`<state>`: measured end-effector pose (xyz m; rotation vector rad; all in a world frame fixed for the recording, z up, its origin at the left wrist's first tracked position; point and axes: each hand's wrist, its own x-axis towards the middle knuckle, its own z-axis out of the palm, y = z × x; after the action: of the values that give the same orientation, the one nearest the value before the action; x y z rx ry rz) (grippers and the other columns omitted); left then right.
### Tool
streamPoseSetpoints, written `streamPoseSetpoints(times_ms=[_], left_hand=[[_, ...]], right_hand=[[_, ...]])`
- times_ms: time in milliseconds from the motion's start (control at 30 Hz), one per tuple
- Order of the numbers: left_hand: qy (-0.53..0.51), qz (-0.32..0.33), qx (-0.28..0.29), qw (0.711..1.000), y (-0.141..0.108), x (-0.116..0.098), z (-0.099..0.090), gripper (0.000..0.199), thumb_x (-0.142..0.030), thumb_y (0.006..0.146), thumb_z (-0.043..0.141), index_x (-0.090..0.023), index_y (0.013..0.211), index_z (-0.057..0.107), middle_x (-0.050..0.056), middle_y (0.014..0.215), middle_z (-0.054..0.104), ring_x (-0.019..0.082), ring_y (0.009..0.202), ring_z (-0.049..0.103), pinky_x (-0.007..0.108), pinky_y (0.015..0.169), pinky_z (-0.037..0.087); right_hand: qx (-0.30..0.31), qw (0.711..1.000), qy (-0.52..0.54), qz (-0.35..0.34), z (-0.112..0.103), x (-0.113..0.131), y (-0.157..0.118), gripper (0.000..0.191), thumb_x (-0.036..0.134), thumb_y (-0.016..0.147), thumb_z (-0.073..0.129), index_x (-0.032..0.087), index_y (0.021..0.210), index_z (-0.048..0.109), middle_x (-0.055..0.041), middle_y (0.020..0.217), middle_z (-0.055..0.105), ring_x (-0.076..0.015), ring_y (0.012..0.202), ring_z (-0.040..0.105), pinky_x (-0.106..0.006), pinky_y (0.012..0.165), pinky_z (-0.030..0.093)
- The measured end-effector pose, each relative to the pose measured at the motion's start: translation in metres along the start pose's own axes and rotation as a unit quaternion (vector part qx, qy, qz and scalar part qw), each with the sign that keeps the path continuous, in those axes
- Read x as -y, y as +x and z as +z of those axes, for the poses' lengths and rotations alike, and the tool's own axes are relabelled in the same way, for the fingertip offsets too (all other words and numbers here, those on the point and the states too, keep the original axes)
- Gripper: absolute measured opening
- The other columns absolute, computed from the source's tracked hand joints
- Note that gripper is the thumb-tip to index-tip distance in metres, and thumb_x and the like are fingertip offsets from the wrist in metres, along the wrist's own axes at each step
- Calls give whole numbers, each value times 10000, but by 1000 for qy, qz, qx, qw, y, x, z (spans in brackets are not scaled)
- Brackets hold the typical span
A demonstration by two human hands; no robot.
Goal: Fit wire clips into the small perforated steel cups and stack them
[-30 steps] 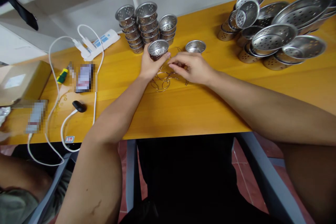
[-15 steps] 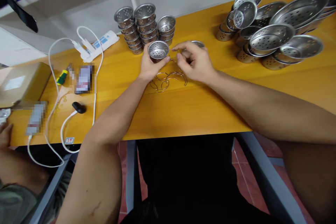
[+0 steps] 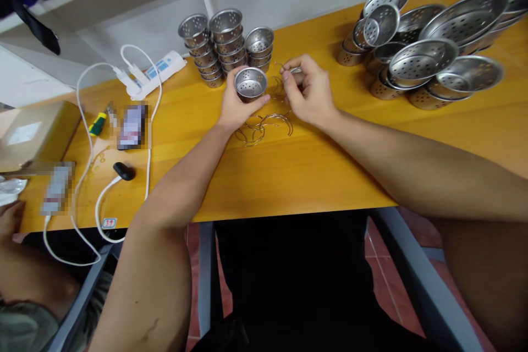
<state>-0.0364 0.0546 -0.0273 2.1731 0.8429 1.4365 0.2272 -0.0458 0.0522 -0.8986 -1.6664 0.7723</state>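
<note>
My left hand (image 3: 234, 105) is wrapped round a small perforated metal cup (image 3: 250, 82), its open top facing up. Between the thumb and index finger of my right hand (image 3: 308, 91) is a thin wire ring (image 3: 277, 78), held just right of the cup and apart from it. Several loose wire rings (image 3: 256, 131) lie on the table below the hands, some overlapping. Part of another metal piece (image 3: 296, 70) shows behind my right fingers; most of it is hidden.
Stacks of perforated cups (image 3: 226, 38) stand at the back. Wider strainers (image 3: 424, 63) fill the right. To the left are a power strip (image 3: 159, 74), white cables, a phone (image 3: 132, 126), a screwdriver (image 3: 98, 124) and a box (image 3: 39, 135). Another person's hand (image 3: 11, 217) is at far left.
My right hand has drawn slightly away from the cup, and more of the wire ring shows between its fingers. My left hand still holds the cup. The view has shifted slightly.
</note>
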Motion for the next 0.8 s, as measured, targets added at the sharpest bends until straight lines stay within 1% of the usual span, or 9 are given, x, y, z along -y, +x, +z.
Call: streamPoseSetpoints(times_ms=[100, 167, 333, 467, 567, 667, 733, 800], left_hand=[[-12, 2, -3, 1000, -1, -6, -1, 1066, -878, 904, 954, -367, 1679, 430, 111, 1567, 716, 314, 1439, 799, 547, 1335, 645], [-9, 2, 1, 1000, -1, -8, -3, 1030, -871, 923, 941, -364, 1673, 451, 109, 1559, 721, 308, 1426, 800, 547, 1335, 644], [1, 12, 24, 1000, 1, -13, -3, 1001, -818, 921, 977, -346, 1666, 503, 103, 1583, 720, 336, 1531, 746, 579, 1410, 570], [-8, -9, 21, 1000, 0, -19, -1, 981, -859, 894, 976, -314, 1591, 552, 93, 1499, 757, 318, 1447, 785, 564, 1355, 609], [-7, -27, 20, 999, -2, -19, 0, 1008, -869, 868, 993, -306, 1576, 548, 98, 1488, 765, 320, 1442, 792, 572, 1352, 616], [-1, -31, 23, 999, -2, -15, 0, 1061, -862, 866, 1001, -322, 1629, 499, 101, 1520, 753, 332, 1496, 775, 583, 1380, 602], [2, -25, 21, 999, -2, -10, 2, 1065, -865, 905, 965, -343, 1674, 445, 108, 1567, 728, 327, 1514, 768, 574, 1384, 600], [5, -16, 17, 1000, -1, -7, 4, 1002, -864, 978, 887, -359, 1699, 408, 119, 1611, 698, 312, 1514, 769, 561, 1380, 604]], right_hand=[[-64, 997, -36, -20, 3, 3, 1, 628, 992, 1124, 684, 368, 1180, 724, -14, 705, 617, -316, 734, 631, -514, 730, 553], [-74, 996, -44, -29, 4, 5, 2, 605, 975, 1132, 691, 372, 1155, 730, -27, 746, 654, -325, 784, 656, -530, 764, 587], [-87, 993, -51, -55, 4, 9, 3, 529, 882, 1149, 751, 360, 1064, 745, -91, 944, 754, -366, 939, 700, -592, 864, 640], [-90, 993, -50, -58, 3, 11, 3, 485, 826, 1115, 827, 361, 1006, 743, -118, 1047, 773, -393, 1017, 700, -634, 952, 637], [-85, 995, -35, -36, 4, 11, 4, 469, 821, 1083, 865, 369, 1027, 754, -108, 1046, 772, -393, 1013, 704, -623, 920, 639], [-77, 997, 3, -17, 5, 11, 4, 475, 828, 1033, 913, 373, 1071, 781, -110, 1062, 778, -410, 1047, 717, -608, 859, 634], [-77, 997, 9, -9, 5, 11, 4, 505, 859, 1016, 909, 377, 1128, 804, -108, 1035, 777, -413, 1039, 723, -606, 847, 638], [-82, 997, -7, -7, 4, 11, 3, 555, 901, 1018, 874, 385, 1215, 817, -96, 975, 761, -407, 1003, 723, -612, 856, 642]])
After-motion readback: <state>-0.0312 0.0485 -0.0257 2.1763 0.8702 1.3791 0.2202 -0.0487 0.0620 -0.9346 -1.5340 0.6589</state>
